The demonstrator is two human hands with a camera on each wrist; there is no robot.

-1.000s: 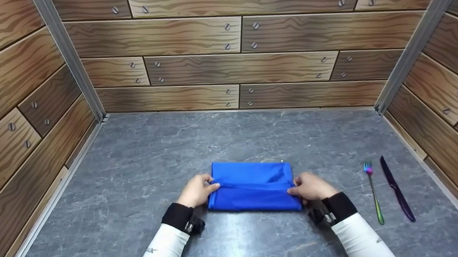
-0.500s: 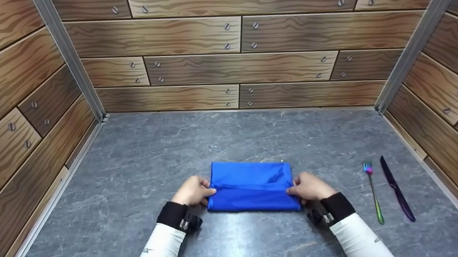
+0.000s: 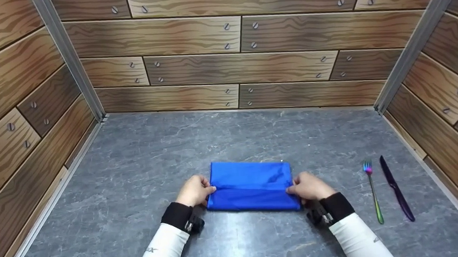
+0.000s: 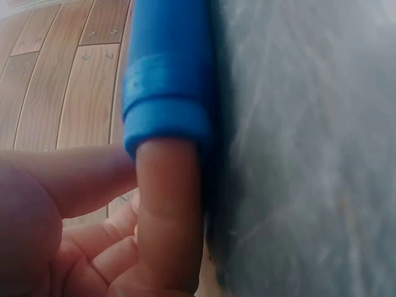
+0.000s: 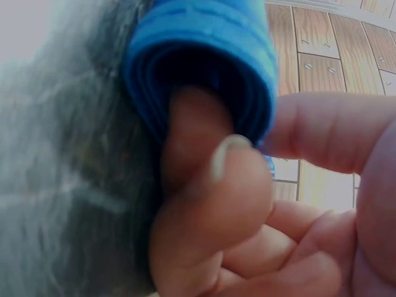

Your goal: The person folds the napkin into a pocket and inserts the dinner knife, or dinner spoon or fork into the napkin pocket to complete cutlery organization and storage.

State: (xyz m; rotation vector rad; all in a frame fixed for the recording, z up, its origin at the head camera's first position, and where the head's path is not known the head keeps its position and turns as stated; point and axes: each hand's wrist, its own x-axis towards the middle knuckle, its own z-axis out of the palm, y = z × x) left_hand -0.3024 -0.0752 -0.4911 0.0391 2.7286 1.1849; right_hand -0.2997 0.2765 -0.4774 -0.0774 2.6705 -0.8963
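A folded blue cloth [image 3: 252, 175] lies flat on the grey surface, a fold line running across its middle. At its left edge my left hand [image 3: 193, 191] pinches the fold. The left wrist view shows one finger tucked into the end of the rolled cloth [image 4: 167, 80], with the thumb against its outer side. My right hand [image 3: 313, 185] pinches the right edge at about the same height. In the right wrist view a fingertip sits inside the layered, curled end of the cloth [image 5: 204, 28], and the thumb presses from outside.
To the right, a rainbow-coloured fork [image 3: 373, 193] and a dark purple knife [image 3: 397, 191] lie side by side on the grey marbled surface [image 3: 154, 150]. Wood-patterned walls [image 3: 241, 67] stand at the back and both sides.
My left thumb has drawn back from over the cloth to its left edge, the hand shifting slightly left and then back. The right hand and the cloth have hardly moved.
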